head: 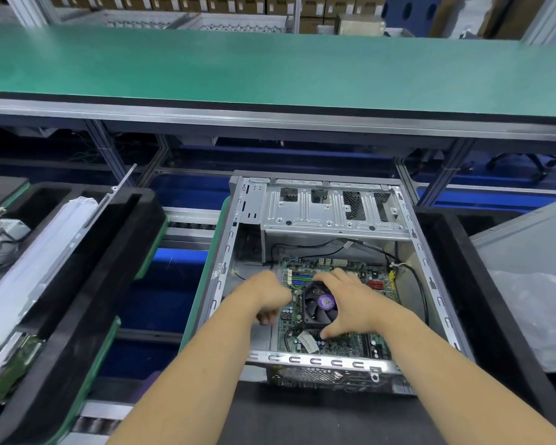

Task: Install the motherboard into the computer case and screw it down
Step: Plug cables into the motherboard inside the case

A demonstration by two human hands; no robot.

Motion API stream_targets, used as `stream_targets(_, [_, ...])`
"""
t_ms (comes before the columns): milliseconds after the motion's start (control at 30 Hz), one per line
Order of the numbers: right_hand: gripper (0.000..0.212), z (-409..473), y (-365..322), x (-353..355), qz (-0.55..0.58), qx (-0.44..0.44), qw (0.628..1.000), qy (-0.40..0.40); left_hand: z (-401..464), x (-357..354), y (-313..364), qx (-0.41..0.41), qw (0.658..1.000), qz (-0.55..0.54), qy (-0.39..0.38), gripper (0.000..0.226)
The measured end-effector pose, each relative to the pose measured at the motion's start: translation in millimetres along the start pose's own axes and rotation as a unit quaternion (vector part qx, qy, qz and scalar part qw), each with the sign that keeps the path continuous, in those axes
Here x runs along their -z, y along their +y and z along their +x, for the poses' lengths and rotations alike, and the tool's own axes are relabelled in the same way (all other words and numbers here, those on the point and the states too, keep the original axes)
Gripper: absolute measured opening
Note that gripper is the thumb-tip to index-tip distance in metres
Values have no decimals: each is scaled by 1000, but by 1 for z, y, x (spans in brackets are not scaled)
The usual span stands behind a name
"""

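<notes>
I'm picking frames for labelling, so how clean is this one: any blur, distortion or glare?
Head view: wide-angle bowing curves the green shelf edge; the left hand is slightly motion-smeared, the right hand on the cooler fan crisper; the motherboard reads sharp; the case metal shines softly, without blown glare.

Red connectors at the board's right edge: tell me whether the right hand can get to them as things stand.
Probably yes. The right hand grips the CPU fan just beside the red connectors, the case is open on top, and only a thin black cable runs nearby, beyond them. It would have to let go of the fan first.
</notes>
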State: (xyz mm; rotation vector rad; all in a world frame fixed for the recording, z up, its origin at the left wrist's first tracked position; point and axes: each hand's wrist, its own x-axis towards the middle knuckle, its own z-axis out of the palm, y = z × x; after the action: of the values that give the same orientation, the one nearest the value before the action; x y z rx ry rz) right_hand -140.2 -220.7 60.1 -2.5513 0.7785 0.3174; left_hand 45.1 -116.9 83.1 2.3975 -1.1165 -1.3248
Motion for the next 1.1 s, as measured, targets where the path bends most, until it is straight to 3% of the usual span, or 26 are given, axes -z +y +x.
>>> stream_targets(67, [117, 0, 0, 0, -2, 0, 1000, -2, -6, -1, -2, 24, 991, 42, -123, 20])
stream_targets(100, [117, 0, 0, 0, -1, -1, 1000, -3, -7, -1, -2, 21, 987, 62, -144, 17])
stream_targets(267, [117, 1, 2, 0, 10, -4, 1000, -7, -4, 1, -6, -8, 985, 75, -155, 21])
stream_targets(433, [118, 3, 4, -1, 24, -7, 1000, -10, 0, 1, -8, -40, 985, 71, -155, 6])
stream_targets(567, [122, 3, 5, -1, 43, -8, 999, -26, -5, 4, -2, -59, 972, 61, -220, 15])
stream_targets(800, [115, -2, 9, 3, 100, -12, 993, -56, -9, 3, 1, -20, 957, 124, -260, 22])
stream_targets(1100, [112, -5, 4, 6, 60, -15, 998, -25, -6, 0, -1, -5, 953, 151, -262, 19])
